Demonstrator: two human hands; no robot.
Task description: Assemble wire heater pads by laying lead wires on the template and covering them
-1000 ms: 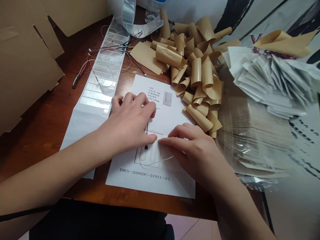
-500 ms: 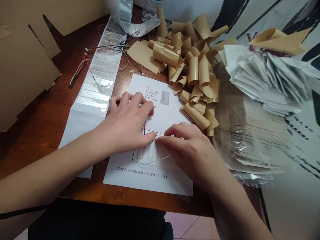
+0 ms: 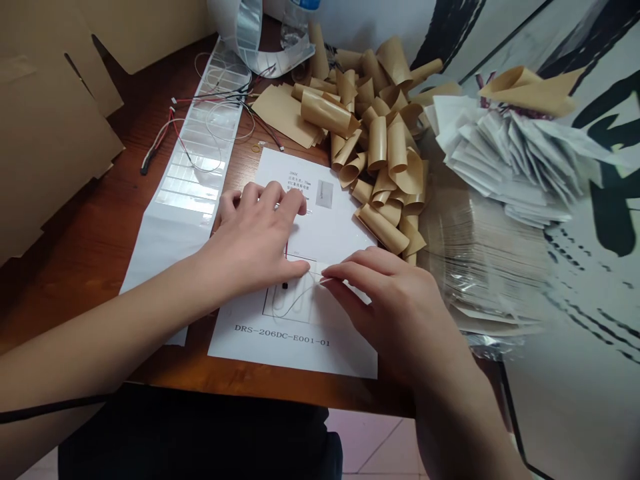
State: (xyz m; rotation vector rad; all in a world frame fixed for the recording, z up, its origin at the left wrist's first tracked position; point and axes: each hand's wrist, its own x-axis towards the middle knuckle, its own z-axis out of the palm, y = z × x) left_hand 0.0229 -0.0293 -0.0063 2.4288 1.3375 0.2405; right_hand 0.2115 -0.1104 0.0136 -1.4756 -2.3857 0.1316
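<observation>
I see the left hand [image 3: 257, 243] lying flat on the sheet [image 3: 300, 333], fingers spread, thumb pressing down beside a thin wire [image 3: 300, 299] with a small black bead. The right hand [image 3: 395, 303] has its fingertips pinched together on that wire, at the right edge of the box printed on the sheet. Just beyond the sheet's far right corner lies a heap of curled brown slips [image 3: 380, 153]. A label strip [image 3: 197, 167] runs along the sheet's left side, loose wires [image 3: 170, 130] across it.
</observation>
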